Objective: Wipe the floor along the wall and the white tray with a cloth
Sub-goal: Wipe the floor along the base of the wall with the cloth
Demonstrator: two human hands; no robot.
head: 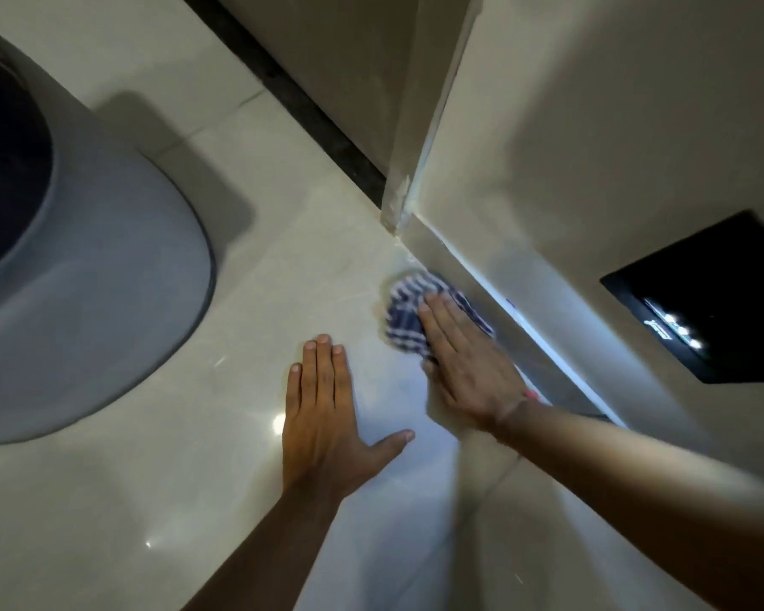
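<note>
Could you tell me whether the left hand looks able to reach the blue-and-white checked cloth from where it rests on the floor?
Probably yes. The left hand lies flat on the pale glossy tiled floor, with bare tile between it and the blue-and-white checked cloth. Only the right hand, pressing on the cloth, covers part of it.

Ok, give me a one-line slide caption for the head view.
Right hand presses a blue checked cloth to the floor beside the wall; left hand rests flat.
</note>
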